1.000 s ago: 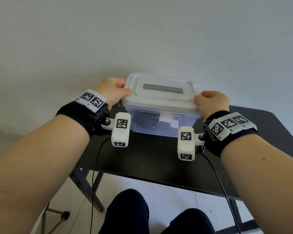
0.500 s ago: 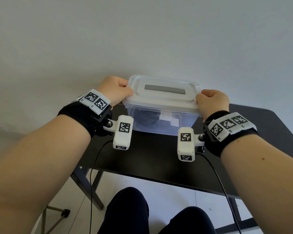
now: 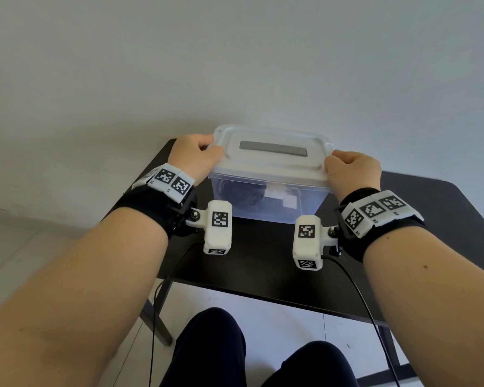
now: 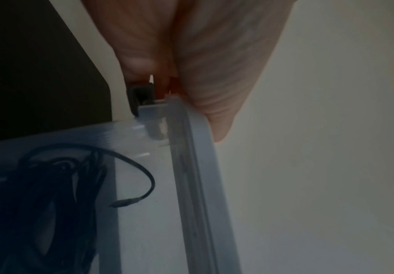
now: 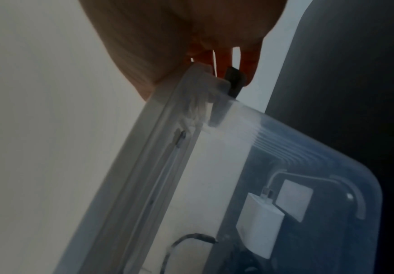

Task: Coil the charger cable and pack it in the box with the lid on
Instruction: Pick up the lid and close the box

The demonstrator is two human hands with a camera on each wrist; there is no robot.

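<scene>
A clear plastic box point(image 3: 266, 201) stands on the black table point(image 3: 263, 261), with its white lid point(image 3: 271, 160) lying on top. Through the wall I see the coiled black cable point(image 3: 243, 194) point(image 4: 50, 194) and a white charger block point(image 3: 289, 201) point(image 5: 259, 226). My left hand point(image 3: 196, 157) grips the lid's left end, thumb on top and fingers curled under the edge by a dark latch point(image 4: 141, 96). At the right end my right hand point(image 3: 349, 170) grips the same way, fingers beside the other dark latch point(image 5: 234, 81).
The table is small; its front edge point(image 3: 263, 296) runs just below my wrists and my knees point(image 3: 210, 347) are under it. A plain white wall point(image 3: 235, 65) rises close behind the box. Thin black wires point(image 3: 358, 291) hang from the wrist cameras.
Both hands stay on the lid's ends; the left thumb has shifted slightly along the corner. The view has tilted a little, so the box sits marginally higher in frame.
</scene>
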